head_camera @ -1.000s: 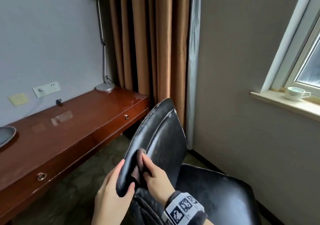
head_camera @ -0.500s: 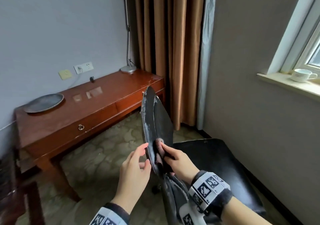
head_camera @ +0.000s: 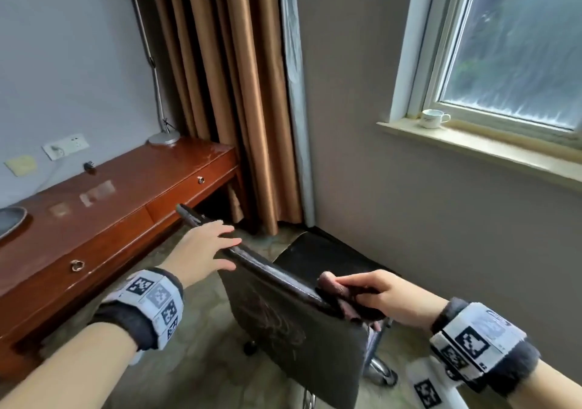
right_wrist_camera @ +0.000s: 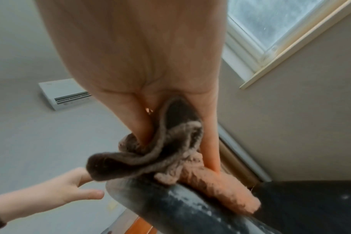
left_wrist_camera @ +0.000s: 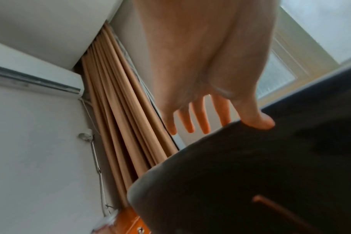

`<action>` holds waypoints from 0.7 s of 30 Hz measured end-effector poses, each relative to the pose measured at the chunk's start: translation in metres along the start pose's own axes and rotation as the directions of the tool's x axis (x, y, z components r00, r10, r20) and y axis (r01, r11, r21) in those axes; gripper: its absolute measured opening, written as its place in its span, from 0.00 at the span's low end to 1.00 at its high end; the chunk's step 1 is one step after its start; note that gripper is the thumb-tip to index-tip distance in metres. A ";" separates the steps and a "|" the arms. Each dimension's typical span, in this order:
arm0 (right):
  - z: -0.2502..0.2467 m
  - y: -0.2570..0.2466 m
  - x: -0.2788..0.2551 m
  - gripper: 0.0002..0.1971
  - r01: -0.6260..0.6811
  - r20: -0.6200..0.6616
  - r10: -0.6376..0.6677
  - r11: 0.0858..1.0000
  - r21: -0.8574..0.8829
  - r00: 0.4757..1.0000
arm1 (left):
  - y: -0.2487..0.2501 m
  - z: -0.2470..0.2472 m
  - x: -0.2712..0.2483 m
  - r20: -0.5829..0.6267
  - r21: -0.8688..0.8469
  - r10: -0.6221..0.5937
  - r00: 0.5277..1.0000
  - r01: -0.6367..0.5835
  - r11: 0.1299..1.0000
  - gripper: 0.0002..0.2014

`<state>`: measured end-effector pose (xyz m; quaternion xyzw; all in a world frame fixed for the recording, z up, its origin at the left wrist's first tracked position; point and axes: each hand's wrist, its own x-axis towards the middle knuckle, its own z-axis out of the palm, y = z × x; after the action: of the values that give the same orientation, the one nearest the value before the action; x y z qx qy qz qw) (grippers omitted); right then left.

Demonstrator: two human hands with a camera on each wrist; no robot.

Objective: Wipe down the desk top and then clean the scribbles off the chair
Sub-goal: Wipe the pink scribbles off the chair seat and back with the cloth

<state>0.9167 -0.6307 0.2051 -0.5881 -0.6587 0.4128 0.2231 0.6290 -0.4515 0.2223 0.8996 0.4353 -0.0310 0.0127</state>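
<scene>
The black chair (head_camera: 293,339) stands with the rear of its backrest toward me, and faint scribbles (head_camera: 277,323) show on that rear face. My left hand (head_camera: 217,246) lies open with spread fingers on the far left end of the backrest's top edge. In the left wrist view its thumb (left_wrist_camera: 256,121) touches the dark backrest (left_wrist_camera: 250,174). My right hand (head_camera: 356,292) grips a brown cloth (head_camera: 333,285) bunched on the right end of the top edge. The right wrist view has the cloth (right_wrist_camera: 160,155) pressed onto the worn black rim (right_wrist_camera: 180,205). The wooden desk (head_camera: 104,219) stands to the left.
On the desk are a dark plate (head_camera: 9,224) at its left end and a lamp base (head_camera: 163,137) at the far end. Brown curtains (head_camera: 226,93) hang behind the chair. A white cup (head_camera: 431,118) sits on the windowsill to the right, above the wall.
The chair has swung round, so its backrest's rear now faces me. My left hand has slid to the far end of the top edge. My right hand still grips the cloth there.
</scene>
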 end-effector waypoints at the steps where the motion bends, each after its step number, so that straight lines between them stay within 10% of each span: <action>1: -0.002 0.004 -0.008 0.35 -0.019 -0.035 0.018 0.999 -0.028 0.999 | -0.006 -0.001 0.005 0.056 0.030 0.002 0.998 -0.003 1.000 0.29; 5: -0.009 0.018 -0.033 0.27 -0.089 -0.234 0.054 0.985 -0.145 0.971 | -0.006 0.004 0.016 0.057 0.050 0.064 0.996 -0.067 0.997 0.26; 8: -0.009 0.028 -0.046 0.28 -0.095 -0.388 0.009 0.975 -0.202 0.922 | 0.007 0.015 0.019 -0.171 0.101 0.171 0.970 -0.156 0.983 0.36; 14: -0.007 0.045 -0.059 0.27 -0.097 -0.671 -0.204 0.918 -0.383 0.713 | 0.050 0.031 0.020 -0.359 0.213 0.319 0.877 -0.256 0.943 0.28; 21: -0.011 0.088 -0.062 0.27 -0.277 -0.845 -0.235 0.874 -0.400 0.479 | 0.141 0.019 0.023 -0.187 0.232 0.242 0.952 -0.197 0.953 0.23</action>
<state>0.9901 -0.6898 0.1523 -0.7587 -0.5243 -0.1229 0.3667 0.7529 -0.5224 0.2016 0.9369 0.3252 0.0210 -0.1261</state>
